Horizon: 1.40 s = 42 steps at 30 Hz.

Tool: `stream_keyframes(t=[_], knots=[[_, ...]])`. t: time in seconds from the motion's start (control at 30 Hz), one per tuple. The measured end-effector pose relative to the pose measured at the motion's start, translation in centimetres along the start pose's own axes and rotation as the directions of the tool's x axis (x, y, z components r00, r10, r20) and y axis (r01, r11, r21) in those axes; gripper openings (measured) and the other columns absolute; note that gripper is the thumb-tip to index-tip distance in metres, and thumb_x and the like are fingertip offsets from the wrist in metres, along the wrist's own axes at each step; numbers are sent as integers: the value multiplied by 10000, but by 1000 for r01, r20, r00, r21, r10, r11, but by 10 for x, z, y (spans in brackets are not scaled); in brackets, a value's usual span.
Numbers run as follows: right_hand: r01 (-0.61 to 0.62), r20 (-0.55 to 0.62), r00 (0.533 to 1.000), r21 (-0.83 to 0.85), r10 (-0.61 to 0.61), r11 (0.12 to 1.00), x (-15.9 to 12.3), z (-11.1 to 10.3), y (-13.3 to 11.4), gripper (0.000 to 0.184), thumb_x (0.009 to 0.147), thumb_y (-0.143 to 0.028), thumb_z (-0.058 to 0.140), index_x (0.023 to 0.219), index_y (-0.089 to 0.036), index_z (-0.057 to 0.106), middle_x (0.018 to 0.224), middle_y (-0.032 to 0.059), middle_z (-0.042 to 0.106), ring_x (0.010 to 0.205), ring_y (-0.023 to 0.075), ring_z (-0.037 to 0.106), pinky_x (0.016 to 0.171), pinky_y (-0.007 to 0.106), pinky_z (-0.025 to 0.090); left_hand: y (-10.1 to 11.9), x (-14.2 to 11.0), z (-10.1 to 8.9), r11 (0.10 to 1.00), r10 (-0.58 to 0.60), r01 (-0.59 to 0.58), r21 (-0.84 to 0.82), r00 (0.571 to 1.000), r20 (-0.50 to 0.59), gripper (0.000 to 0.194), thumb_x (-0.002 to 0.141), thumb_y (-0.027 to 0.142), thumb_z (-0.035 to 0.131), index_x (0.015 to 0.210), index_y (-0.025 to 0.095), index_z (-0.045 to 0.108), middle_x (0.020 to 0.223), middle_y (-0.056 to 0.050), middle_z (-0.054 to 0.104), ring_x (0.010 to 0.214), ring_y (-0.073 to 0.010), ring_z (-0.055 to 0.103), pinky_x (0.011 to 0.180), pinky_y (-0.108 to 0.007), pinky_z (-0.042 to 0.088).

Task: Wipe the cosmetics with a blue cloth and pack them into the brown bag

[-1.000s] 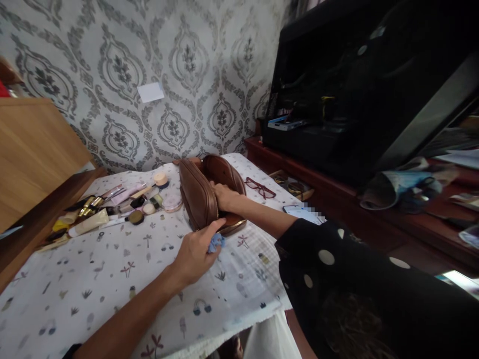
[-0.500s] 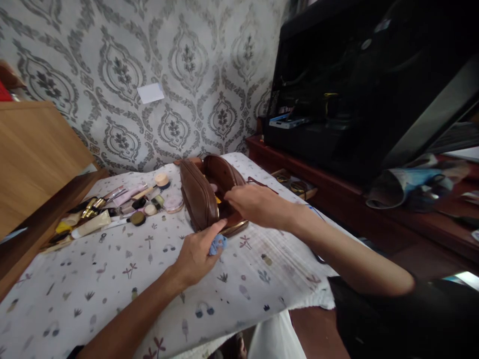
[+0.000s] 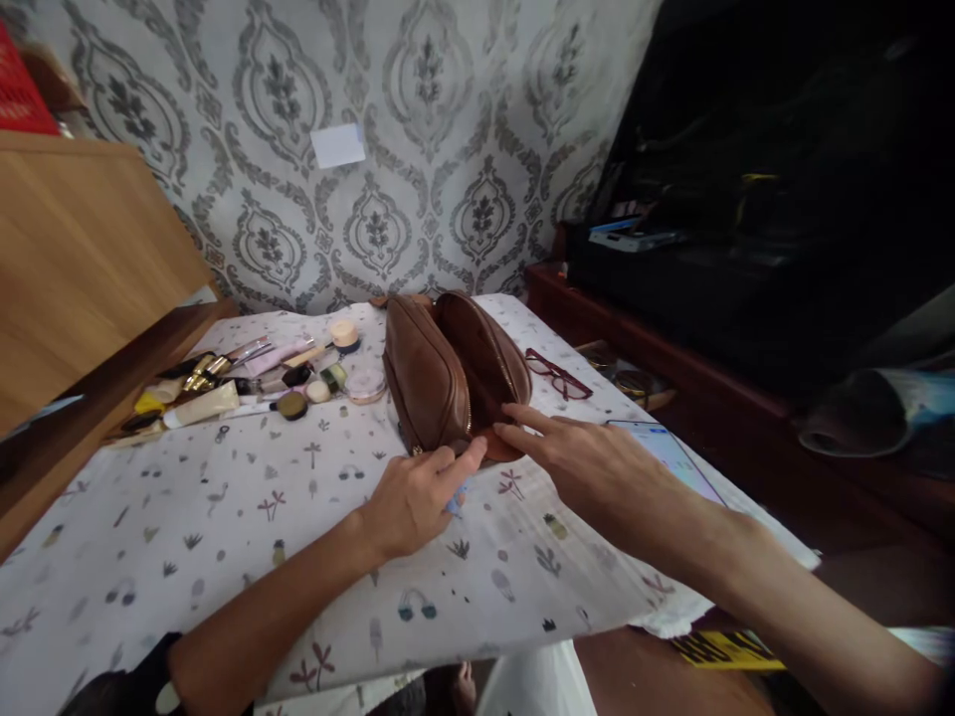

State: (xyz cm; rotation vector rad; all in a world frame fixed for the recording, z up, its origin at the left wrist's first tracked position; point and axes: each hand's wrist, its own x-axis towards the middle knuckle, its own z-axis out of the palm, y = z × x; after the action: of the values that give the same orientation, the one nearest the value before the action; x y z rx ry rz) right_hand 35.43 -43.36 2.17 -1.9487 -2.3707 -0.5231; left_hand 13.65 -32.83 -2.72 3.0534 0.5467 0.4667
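Note:
A brown leather zip bag stands unzipped on the patterned cloth, its opening facing up and toward me. At the bag's near left corner, my left hand is closed around a crumpled blue cloth, mostly hidden by the fingers; the index finger stretches to the bag's rim. My right hand lies at the near right end of the opening, fingers extended and touching the edge, with nothing seen in them. The inside of the bag looks dark, and its contents cannot be made out.
Makeup items lie in a group left of the bag. Red-framed glasses and a phone with a lit screen are on the right. A wooden box stands at left, a large black screen at right.
My right hand has come out of the bag to its near edge, fingers now straighter. The view has shifted right, showing the glasses and phone more fully. My left hand stays by the bag.

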Motion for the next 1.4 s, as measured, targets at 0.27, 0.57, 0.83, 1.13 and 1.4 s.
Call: stream_keyframes(t=[0.27, 0.57, 0.83, 1.13, 1.4], knots=[[-54, 85, 995, 122, 44, 991, 10, -3, -9, 471, 836, -11, 379, 1192, -216, 609, 1158, 95, 699, 686, 191, 695, 539, 318, 483, -1, -1, 2, 994, -27, 27, -104, 1000, -6, 654, 892, 138, 451, 1525, 194, 293, 1010, -55, 699, 833, -213, 705, 683, -337, 596], [-169, -75, 974, 380, 213, 909, 29, -6, -21, 490, 936, -248, 418, 1399, -114, 506, 1082, 164, 733, 760, 255, 737, 639, 354, 570, -7, -3, -2, 919, -115, 25, -394, 972, -205, 642, 888, 243, 502, 1490, 187, 284, 1149, -72, 714, 966, -202, 724, 842, -319, 584], [-66, -305, 900, 609, 310, 790, 47, -32, -76, 346, 993, -278, 423, 1297, -197, 566, 1249, 156, 656, 771, 198, 719, 669, 325, 595, -44, -28, -13, 929, -220, 126, -348, 945, -243, 204, 930, 275, 468, 1050, 202, 615, 1013, -57, 721, 912, -188, 687, 837, -286, 532], [32, -122, 985, 829, 124, 559, 108, 25, -134, 365, 908, -101, 464, 1215, -194, 640, 1083, 90, 669, 842, 172, 669, 791, 297, 559, -124, -18, -24, 828, -559, 546, -129, 789, -253, 367, 855, 106, 475, 1186, 176, 616, 1204, -96, 681, 1159, -247, 606, 1014, -365, 472], [-49, -32, 985, 888, 169, 456, 132, 67, -148, 329, 847, -20, 497, 1093, -156, 668, 1055, 97, 669, 932, 197, 644, 925, 311, 504, -160, 27, -27, 842, -531, 526, 118, 847, 13, 417, 930, 223, 510, 1334, 156, 590, 1324, -150, 648, 1248, -294, 584, 1012, -380, 470]])
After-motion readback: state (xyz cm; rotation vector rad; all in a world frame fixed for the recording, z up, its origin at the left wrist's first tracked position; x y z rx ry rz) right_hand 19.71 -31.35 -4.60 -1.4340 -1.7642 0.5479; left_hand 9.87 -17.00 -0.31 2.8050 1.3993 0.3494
